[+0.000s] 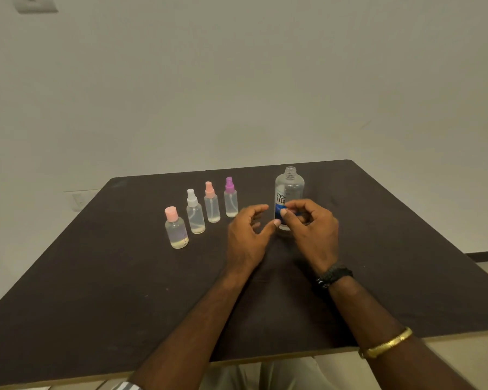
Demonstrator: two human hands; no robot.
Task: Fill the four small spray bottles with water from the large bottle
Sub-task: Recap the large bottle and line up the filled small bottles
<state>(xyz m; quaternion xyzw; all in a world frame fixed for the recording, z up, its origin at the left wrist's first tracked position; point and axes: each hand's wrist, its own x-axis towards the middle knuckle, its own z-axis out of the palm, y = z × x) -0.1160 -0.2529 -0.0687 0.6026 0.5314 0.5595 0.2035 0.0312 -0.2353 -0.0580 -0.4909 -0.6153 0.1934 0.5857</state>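
Note:
Four small clear bottles stand in a diagonal row on the dark table point(96, 277): a pink flat-capped bottle point(176, 230), a white-topped sprayer point(195, 215), a peach-topped sprayer point(212, 206) and a purple-topped sprayer point(231, 200). All are capped, with a little liquid at the bottom. To their right the large clear bottle point(289, 190) with a blue label stands upright without its cap. My right hand point(313, 232) is in front of its lower part with curled fingers; whether they hold anything is hidden. My left hand point(247, 235) hovers beside it, fingers relaxed and holding nothing.
The table's front edge runs close to my body. A plain wall stands behind the far edge, and floor shows past the right edge. A black band and a gold bangle are on my right arm.

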